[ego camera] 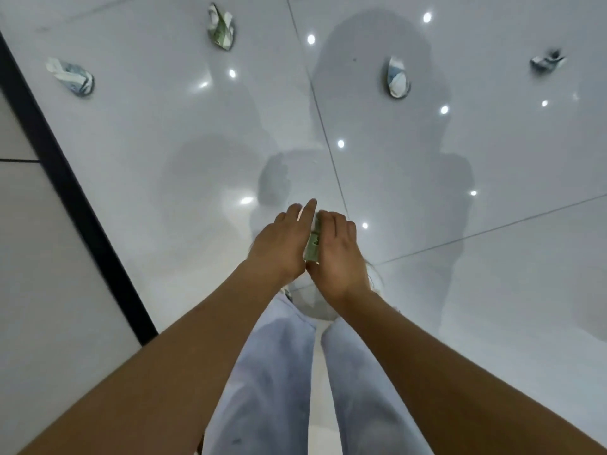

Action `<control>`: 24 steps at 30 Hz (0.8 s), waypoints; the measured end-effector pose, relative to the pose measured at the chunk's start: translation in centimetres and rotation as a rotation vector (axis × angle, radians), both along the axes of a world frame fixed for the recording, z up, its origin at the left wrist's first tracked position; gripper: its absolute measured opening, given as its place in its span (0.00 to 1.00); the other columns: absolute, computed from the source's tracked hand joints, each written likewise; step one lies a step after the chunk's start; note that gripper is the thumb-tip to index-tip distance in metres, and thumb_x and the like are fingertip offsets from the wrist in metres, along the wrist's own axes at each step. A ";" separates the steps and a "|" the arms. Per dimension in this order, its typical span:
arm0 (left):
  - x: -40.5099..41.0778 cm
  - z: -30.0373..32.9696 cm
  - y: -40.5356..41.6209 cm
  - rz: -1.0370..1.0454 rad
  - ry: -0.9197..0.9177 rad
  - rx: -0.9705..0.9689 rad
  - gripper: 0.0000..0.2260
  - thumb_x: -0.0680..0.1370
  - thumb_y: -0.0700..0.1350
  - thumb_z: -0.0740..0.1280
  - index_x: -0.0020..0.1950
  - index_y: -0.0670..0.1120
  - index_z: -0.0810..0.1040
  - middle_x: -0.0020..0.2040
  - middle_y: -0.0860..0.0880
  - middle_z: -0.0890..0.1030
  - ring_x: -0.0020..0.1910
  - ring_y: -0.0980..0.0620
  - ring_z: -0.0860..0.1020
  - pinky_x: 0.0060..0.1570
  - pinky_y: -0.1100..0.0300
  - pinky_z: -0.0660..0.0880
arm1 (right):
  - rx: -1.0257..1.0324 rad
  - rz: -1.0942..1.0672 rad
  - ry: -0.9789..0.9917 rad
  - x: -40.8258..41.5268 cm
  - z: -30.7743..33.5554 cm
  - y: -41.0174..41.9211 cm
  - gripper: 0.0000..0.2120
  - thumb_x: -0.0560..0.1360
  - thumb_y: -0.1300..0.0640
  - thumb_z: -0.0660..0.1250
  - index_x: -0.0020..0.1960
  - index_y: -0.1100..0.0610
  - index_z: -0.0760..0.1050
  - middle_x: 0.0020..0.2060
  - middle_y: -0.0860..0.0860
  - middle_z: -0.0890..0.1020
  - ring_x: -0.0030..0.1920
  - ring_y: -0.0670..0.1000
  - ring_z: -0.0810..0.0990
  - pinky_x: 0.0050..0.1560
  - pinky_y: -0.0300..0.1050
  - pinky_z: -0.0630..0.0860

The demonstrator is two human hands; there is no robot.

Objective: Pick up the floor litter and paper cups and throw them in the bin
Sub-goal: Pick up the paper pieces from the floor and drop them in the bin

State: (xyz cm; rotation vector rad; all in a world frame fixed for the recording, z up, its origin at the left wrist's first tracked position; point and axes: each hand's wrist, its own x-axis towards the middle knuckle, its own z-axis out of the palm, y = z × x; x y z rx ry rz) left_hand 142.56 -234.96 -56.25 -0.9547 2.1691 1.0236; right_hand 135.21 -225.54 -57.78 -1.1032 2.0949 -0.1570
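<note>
the left hand [279, 239] and right hand [338, 247] are pressed together in front of the legs, a flattened paper cup [313, 241] sandwiched between them; the left fingers lie mostly straight against it, the right fingers curl over its top edge. four more crushed cups lie on the glossy tiled floor [164, 133] ahead: far left [70, 76], upper centre [220, 27], centre right [397, 77], and a smaller crumpled piece far right [548, 62]. judged light, soft and easily deformed; take hold by pinching a folded edge. green print is visible on the cups, but no writing is legible. no bin is in view.
</note>
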 end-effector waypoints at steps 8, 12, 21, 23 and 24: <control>-0.6 8.3 -3.0 0.035 0.125 -0.028 0.31 0.71 0.40 0.71 0.70 0.43 0.62 0.66 0.46 0.66 0.63 0.48 0.70 0.50 0.57 0.74 | -0.029 0.121 0.028 -1.1 9.9 -3.6 0.33 0.71 0.62 0.70 0.73 0.59 0.62 0.68 0.53 0.68 0.66 0.51 0.66 0.62 0.39 0.68; -1.0 10.2 -5.0 0.061 0.201 0.004 0.30 0.68 0.39 0.73 0.67 0.42 0.65 0.65 0.48 0.66 0.61 0.51 0.69 0.53 0.58 0.74 | -0.055 0.121 0.008 -2.3 12.9 -5.6 0.33 0.70 0.63 0.71 0.73 0.60 0.62 0.67 0.53 0.69 0.65 0.51 0.67 0.56 0.38 0.72; -4.5 11.9 -9.5 -0.103 0.124 -0.062 0.32 0.67 0.40 0.72 0.69 0.44 0.65 0.61 0.48 0.66 0.61 0.50 0.65 0.41 0.61 0.69 | -0.064 0.085 -0.020 -5.9 14.2 -8.9 0.36 0.68 0.68 0.70 0.73 0.61 0.60 0.68 0.54 0.66 0.65 0.52 0.66 0.49 0.38 0.73; -5.9 11.5 -10.5 -0.112 0.101 -0.097 0.31 0.67 0.39 0.71 0.68 0.43 0.65 0.61 0.47 0.66 0.61 0.48 0.65 0.40 0.61 0.66 | -0.054 0.068 -0.008 -7.6 13.5 -9.7 0.37 0.68 0.69 0.68 0.74 0.60 0.58 0.68 0.55 0.65 0.66 0.53 0.65 0.55 0.43 0.75; -6.6 11.1 -11.1 -0.109 0.091 -0.113 0.31 0.66 0.40 0.72 0.68 0.43 0.64 0.62 0.47 0.66 0.61 0.48 0.65 0.40 0.60 0.66 | -0.047 0.058 -0.001 -8.7 13.0 -10.1 0.38 0.68 0.69 0.67 0.75 0.61 0.57 0.69 0.55 0.65 0.67 0.54 0.64 0.58 0.45 0.74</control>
